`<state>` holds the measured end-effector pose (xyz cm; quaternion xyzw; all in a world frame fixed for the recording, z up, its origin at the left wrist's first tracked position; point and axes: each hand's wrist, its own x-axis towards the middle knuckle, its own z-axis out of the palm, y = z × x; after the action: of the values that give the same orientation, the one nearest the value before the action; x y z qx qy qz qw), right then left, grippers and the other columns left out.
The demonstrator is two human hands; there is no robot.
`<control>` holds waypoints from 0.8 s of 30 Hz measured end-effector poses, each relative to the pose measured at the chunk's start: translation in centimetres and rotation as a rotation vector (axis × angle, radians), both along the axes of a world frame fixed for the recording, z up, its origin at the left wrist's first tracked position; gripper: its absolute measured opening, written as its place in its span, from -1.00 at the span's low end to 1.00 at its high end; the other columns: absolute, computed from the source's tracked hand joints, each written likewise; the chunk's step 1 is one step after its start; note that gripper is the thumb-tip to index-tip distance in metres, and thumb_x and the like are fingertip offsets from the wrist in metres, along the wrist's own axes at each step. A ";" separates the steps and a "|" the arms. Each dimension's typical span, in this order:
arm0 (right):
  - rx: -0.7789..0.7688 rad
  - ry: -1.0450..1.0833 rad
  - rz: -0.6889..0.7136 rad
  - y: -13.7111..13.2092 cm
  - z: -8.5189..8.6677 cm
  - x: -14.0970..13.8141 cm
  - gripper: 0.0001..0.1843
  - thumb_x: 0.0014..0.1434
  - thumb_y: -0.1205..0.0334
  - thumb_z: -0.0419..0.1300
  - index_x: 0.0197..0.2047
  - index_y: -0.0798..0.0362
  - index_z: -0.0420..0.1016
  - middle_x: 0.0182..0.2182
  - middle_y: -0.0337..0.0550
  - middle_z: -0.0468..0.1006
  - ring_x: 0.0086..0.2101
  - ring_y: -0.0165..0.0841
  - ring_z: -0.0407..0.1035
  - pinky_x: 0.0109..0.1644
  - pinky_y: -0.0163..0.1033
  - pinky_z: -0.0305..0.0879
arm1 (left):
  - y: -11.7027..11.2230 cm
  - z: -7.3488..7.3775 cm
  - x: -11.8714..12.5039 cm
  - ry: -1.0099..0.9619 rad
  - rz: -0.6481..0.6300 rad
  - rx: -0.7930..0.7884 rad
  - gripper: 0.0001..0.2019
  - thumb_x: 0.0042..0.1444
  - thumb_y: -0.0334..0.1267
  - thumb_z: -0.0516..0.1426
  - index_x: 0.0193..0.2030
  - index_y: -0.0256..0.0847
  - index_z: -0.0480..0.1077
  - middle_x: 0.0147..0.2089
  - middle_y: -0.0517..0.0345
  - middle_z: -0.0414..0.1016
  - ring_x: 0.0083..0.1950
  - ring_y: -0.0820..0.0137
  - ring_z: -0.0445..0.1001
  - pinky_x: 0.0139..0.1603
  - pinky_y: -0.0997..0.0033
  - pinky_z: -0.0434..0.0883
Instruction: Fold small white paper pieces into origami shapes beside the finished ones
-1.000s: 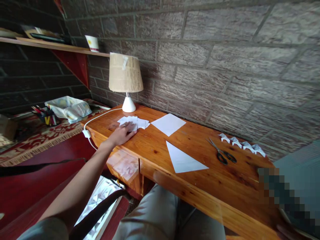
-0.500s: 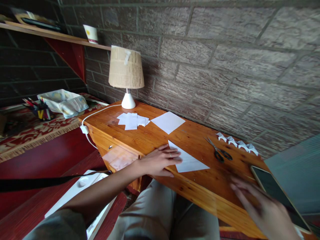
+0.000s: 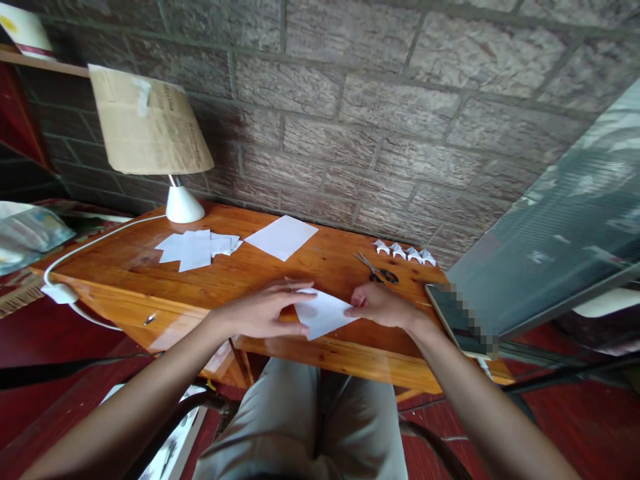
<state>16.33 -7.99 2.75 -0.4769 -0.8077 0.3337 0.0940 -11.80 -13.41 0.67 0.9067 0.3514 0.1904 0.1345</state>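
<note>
A folded white sheet of paper [image 3: 327,313] lies near the front edge of the wooden desk, between my hands. My left hand [image 3: 273,310] rests at its left side, fingers stretched and the thumb apart, the tips touching the paper. On the opposite side, my right hand [image 3: 384,307] has its fingers curled and pinches the sheet's right corner. Just behind my right hand lie scissors [image 3: 377,270] with dark handles, blades pointing to the back left. Farther back is a flat white sheet [image 3: 283,237].
Small white paper pieces [image 3: 195,250] lie in an overlapping pile at left, before a lamp [image 3: 184,205]. Several folded paper shapes [image 3: 405,252] stand in a row near the brick wall. A tablet-like device [image 3: 453,320] lies at the desk's right end.
My right hand has come left from beside the device to the paper's right corner and closed on it. My left hand stays at the paper's left side. The view has turned right.
</note>
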 end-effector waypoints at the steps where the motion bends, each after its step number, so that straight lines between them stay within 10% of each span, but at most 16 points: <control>1: -0.036 0.064 0.010 0.7 0.4 0.1 -0.76 -0.09 0.07 0.34 -0.50 0.08 0.52 -0.59 -0.23 0.52 -0.55 -0.41 0.34 -0.49 -0.34 0.13 | 1.3 0.7 0.6 -0.049 0.063 0.013 -0.38 0.17 0.09 0.09 0.32 -0.11 0.20 0.38 -0.06 0.17 0.37 0.19 0.17 0.30 0.19 0.17; 7: -0.082 0.452 -0.137 7.6 2.7 0.2 -0.65 -0.15 0.08 0.42 -0.34 0.13 0.53 -0.52 -0.24 0.55 -0.52 -0.49 0.34 -0.46 -0.41 0.21 | 13.7 3.8 4.5 -0.146 -0.086 -0.437 -0.57 0.06 0.09 0.17 -0.28 -0.32 0.54 -0.39 0.10 0.55 -0.36 0.34 0.47 -0.36 0.44 0.30; 11: -0.140 0.809 -0.279 10.2 1.6 0.1 -0.55 -0.07 0.06 0.39 -0.12 0.06 0.50 -0.31 -0.15 0.62 -0.35 -0.43 0.48 -0.22 -0.32 0.40 | 18.5 2.3 5.9 -0.705 0.123 -0.562 -0.52 -0.07 0.09 0.25 -0.25 -0.38 0.52 -0.40 0.06 0.54 -0.42 0.38 0.40 -0.39 0.42 0.27; 16: -0.238 0.768 -0.176 10.1 -1.7 0.2 -0.60 -0.09 0.07 0.42 -0.19 0.09 0.58 -0.23 -0.12 0.63 -0.24 -0.38 0.49 -0.18 -0.33 0.42 | 19.0 -1.2 6.5 -0.833 0.185 -0.537 -0.51 -0.08 0.11 0.26 -0.22 -0.33 0.53 -0.32 0.04 0.58 -0.35 0.32 0.45 -0.31 0.37 0.33; 24: -0.220 0.846 -0.266 10.6 -2.5 1.0 -0.60 -0.14 0.02 0.44 -0.26 0.08 0.63 -0.29 -0.14 0.63 -0.30 -0.38 0.47 -0.24 -0.34 0.42 | 17.5 -1.8 8.0 -0.766 0.111 -0.233 -0.39 0.01 -0.05 0.26 0.20 -0.16 0.32 0.06 -0.05 0.51 -0.18 0.32 0.50 -0.13 0.30 0.41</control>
<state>17.34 2.60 0.29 -0.4055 -0.5896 0.5680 0.4066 -3.79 4.04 -1.14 0.7284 0.3435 0.4804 0.3473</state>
